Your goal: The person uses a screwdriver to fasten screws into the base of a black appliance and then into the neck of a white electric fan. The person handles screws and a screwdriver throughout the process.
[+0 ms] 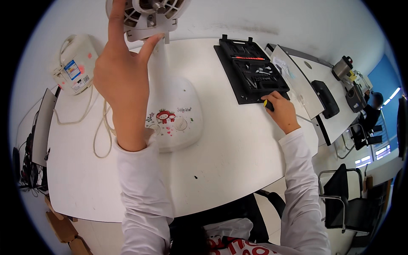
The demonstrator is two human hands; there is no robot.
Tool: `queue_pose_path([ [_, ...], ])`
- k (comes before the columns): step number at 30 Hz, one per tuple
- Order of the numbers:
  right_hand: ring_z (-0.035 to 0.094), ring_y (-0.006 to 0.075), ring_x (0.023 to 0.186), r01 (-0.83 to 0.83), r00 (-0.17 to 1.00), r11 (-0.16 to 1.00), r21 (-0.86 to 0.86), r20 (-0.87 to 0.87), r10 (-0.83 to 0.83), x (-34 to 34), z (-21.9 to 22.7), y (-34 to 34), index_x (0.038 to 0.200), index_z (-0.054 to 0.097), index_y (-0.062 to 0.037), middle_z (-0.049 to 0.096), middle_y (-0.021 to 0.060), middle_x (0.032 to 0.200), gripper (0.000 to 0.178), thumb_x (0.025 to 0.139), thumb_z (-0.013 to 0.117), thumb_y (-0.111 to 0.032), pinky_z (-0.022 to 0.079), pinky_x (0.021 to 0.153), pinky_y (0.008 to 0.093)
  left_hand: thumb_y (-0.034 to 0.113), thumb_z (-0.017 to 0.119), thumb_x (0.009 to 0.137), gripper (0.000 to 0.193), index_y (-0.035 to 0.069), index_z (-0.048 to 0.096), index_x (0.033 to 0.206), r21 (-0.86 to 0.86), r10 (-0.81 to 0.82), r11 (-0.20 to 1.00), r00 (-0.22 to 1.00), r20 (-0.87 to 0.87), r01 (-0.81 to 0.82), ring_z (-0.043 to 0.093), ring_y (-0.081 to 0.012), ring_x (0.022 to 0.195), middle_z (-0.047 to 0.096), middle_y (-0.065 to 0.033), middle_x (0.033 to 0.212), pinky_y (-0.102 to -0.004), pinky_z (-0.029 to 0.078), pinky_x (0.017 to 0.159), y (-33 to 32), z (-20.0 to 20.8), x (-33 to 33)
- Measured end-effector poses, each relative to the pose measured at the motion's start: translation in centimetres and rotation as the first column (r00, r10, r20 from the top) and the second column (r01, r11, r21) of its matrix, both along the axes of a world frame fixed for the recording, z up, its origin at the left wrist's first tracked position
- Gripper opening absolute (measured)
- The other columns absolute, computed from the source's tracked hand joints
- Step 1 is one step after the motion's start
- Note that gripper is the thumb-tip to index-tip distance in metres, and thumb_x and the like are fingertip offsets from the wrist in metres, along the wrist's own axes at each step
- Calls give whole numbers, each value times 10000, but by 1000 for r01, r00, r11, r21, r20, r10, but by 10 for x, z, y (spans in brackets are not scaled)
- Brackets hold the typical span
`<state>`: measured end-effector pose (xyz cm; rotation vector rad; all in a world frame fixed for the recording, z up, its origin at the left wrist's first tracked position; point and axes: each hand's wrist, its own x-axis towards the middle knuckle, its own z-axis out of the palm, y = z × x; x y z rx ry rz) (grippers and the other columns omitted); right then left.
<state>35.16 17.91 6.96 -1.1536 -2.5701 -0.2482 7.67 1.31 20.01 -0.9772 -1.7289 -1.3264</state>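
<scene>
A white electric fan stands on the table, its rounded base printed with red cartoon figures. At the top of the view, the fan's motor housing shows a bare metal shaft and slotted openings, with no blades on it. My left hand grips that housing from the left, thumb along its lower edge; some fingertips are hidden. My right hand is closed round a screwdriver with a yellow and black handle, beside the front edge of an open black tool case. Bits and small metal parts lie in the case.
A white plastic cover with pink spots and a label stands at the back left, a pale cord near it. A small dark piece lies near the front. To the right are another desk, a black chair and a seated person.
</scene>
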Motion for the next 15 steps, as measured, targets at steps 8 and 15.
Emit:
queue_pose_path([
  [8, 599, 277, 761, 36, 998, 999, -35, -41, -38, -17, -23, 11, 926, 618, -147, 579, 24, 905, 232, 706, 668, -92, 485, 649, 366, 173, 761, 641, 837, 248, 353, 1367, 16, -86, 996, 994, -68, 87, 597, -140, 550, 625, -75, 1113, -245, 478, 519, -1, -21, -33],
  [15, 591, 304, 763, 59, 997, 998, -12, -57, -59, -22, -26, 13, 900, 601, -97, 571, 60, 882, 195, 721, 669, -135, 478, 642, 385, 278, 777, 661, 830, 283, 340, 1367, 8, -117, 993, 991, -70, 118, 611, -141, 527, 621, -36, 1132, -239, 480, 517, 2, -23, -38],
])
